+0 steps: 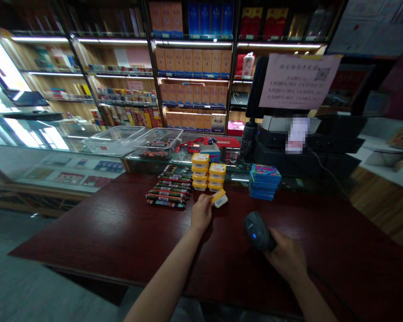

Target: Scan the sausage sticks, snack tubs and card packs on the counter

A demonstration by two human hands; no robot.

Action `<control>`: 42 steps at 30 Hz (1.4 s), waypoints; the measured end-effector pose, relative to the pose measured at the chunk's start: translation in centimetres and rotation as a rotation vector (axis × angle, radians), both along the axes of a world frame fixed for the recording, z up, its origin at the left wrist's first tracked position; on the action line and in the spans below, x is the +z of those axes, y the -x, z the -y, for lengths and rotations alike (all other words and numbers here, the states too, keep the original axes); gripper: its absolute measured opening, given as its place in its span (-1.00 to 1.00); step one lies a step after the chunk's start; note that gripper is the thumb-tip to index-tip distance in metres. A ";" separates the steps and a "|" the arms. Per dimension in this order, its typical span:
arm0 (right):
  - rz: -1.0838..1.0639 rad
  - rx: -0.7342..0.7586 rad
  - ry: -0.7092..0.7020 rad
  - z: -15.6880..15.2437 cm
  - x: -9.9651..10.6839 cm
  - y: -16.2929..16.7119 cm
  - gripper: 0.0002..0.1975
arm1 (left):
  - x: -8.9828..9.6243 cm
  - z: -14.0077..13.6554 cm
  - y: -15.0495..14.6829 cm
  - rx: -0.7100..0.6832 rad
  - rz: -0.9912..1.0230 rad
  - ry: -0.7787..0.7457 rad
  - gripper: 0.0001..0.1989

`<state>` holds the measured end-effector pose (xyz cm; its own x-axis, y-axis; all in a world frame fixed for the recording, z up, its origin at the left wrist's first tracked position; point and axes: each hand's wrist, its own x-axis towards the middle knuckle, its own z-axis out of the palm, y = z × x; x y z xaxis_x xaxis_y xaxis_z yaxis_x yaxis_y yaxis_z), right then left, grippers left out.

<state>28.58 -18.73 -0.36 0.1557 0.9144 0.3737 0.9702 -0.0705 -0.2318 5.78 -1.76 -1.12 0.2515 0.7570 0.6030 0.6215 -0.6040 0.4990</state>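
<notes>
Tub pinched in the left hand is best held tilted, barcode toward the scanner gripped by the curled right hand.

a way runs between the stacked yellow tubs and blue stack, whose front the scanner partly obstructs.

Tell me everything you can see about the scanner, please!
The scanner is dark grey and looks like hard plastic. It has a wide, rounded head with a small glowing blue light, and a narrower handle. The right hand grips that handle, hiding much of it. The scanner slants over the brown table, its head forward and to the left. A thin dark cord shows beyond the hand, but where it joins is hidden.
</notes>
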 end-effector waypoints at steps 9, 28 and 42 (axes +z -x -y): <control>0.040 0.133 -0.057 0.0 -2.0 -0.4 -0.72 | 4.6 -0.9 0.1 -0.032 -0.156 -0.337 -0.74; -0.019 0.112 -0.060 -0.2 -2.6 -0.2 -0.68 | 10.8 -9.2 -0.8 0.040 -0.362 -0.553 -0.78; 0.054 0.014 -0.059 -0.3 -2.2 0.0 -0.68 | 10.6 -7.7 -1.4 0.047 -0.362 -0.519 -0.74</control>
<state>28.54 -18.48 -2.59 0.1216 0.8925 0.4343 0.9822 -0.0450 -0.1825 7.20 5.91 9.48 0.4818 0.4044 0.7774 0.7276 -0.6790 -0.0978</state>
